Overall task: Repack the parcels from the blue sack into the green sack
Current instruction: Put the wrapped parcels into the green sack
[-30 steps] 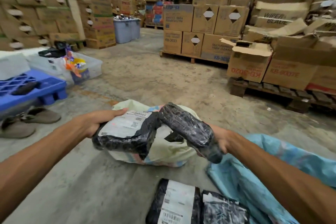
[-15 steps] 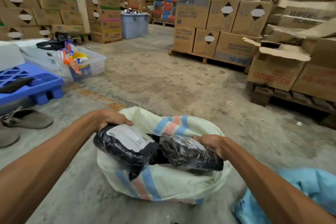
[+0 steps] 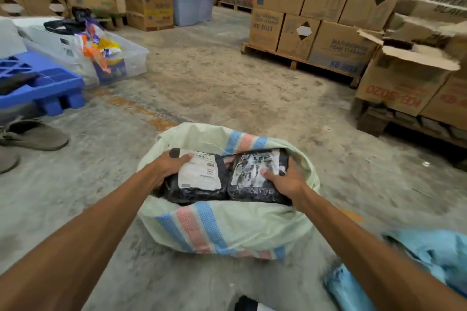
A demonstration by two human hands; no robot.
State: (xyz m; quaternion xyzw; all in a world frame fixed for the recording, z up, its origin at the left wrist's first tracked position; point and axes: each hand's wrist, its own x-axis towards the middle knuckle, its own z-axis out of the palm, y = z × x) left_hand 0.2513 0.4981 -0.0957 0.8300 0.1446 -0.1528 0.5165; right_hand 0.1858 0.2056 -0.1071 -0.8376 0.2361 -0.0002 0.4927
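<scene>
Black-wrapped left parcel [image 3: 195, 190] and right parcel [image 3: 255, 190] side by side in the mouth of the green sack [image 3: 227, 230].

Left hand [image 3: 166, 168] grasping the left parcel, thumb on its white label [image 3: 199, 171]; right hand [image 3: 285, 179] clasping the right parcel, thumb on top, fingers round the outer edge. Blue sack [image 3: 434, 250] crumpled beside the right wrist. Perhaps another parcel nearer than both wrists, too cropped to tell.

floor: concrete floor [image 3: 214, 88] with orange paint marks | left: blue plastic pallet [image 3: 50, 83], clear plastic bin [image 3: 134, 60] of colourful bags just behind it, grey shoe [image 3: 35, 135] in front | far: grey tubs [image 3: 192, 5] between box stacks | right: cardboard boxes [image 3: 316, 7] stacked on wooden pallet [image 3: 298, 63], open-flapped box [image 3: 404, 78] nearer
</scene>
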